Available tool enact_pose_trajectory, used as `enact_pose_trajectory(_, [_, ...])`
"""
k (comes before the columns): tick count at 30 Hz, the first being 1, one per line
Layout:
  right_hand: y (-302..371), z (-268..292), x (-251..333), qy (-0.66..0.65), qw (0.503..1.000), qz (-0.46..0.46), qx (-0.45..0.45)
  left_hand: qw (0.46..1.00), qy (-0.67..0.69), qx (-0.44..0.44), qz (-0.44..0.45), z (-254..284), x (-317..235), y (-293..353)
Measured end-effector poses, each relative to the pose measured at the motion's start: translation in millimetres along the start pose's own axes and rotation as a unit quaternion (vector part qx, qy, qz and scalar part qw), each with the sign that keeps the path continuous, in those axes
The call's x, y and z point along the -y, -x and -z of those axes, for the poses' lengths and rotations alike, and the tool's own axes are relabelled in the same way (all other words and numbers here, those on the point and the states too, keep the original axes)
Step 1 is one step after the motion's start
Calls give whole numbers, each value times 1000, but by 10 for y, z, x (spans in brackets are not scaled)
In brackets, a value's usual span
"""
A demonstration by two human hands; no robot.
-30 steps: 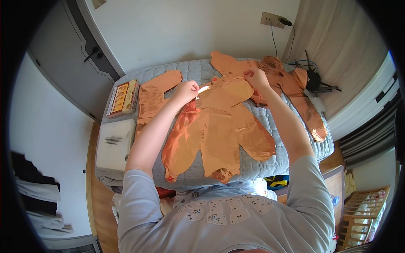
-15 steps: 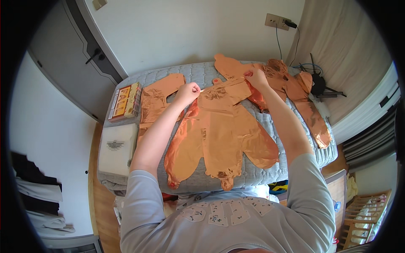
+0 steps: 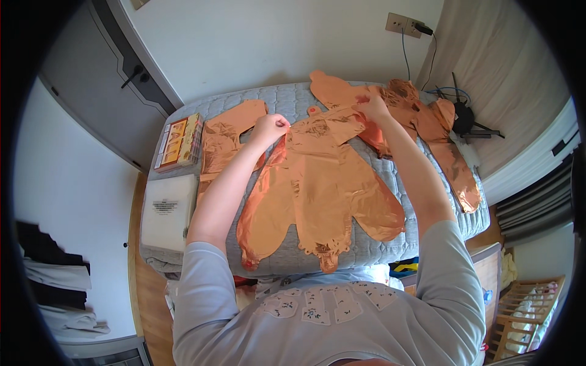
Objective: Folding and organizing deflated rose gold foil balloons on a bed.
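A large deflated foil balloon (image 3: 322,189), copper-coloured with rounded lobes, lies spread flat on the grey quilted mattress (image 3: 287,263) in front of me. At its upper left corner my left hand (image 3: 273,129) is closed in a pinch on the foil edge. My right hand (image 3: 373,111) is at the upper right corner, its thumb and fingers apart and slightly blurred, close to the foil. Another flat foil balloon (image 3: 227,143) lies to the left, partly behind my left forearm. More crumpled foil balloons (image 3: 422,119) lie to the right and beyond my right hand.
Left on the mattress are a stack of flat printed boxes (image 3: 179,142) and a white wrapped package (image 3: 171,213). A black router (image 3: 464,120) with antennas and a cable stands at the right edge. The wall (image 3: 274,43) is behind the mattress; a wooden crib (image 3: 526,314) stands lower right.
My right hand has shifted slightly up, and its fingers have come apart from their pinch at the foil corner. My left hand stays at its corner.
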State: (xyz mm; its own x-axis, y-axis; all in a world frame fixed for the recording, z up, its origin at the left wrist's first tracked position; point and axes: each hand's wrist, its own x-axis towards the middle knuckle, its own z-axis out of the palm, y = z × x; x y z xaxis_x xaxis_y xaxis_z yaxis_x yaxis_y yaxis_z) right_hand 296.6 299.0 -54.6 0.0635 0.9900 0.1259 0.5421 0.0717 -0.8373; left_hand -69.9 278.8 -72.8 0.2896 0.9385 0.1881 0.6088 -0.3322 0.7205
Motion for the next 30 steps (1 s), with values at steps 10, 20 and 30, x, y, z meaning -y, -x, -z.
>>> enact_pose_trajectory(10, [1604, 141, 809, 145, 961, 214, 97, 982, 158, 13, 102, 280, -71, 346])
enact_pose_trajectory(20, [2224, 308, 550, 206, 916, 298, 171, 987, -89, 130, -25, 348, -645, 1669])
enact_pose_trajectory(30, [2256, 204, 392, 184, 911, 324, 177, 993, 2, 116, -10, 116, -746, 1841])
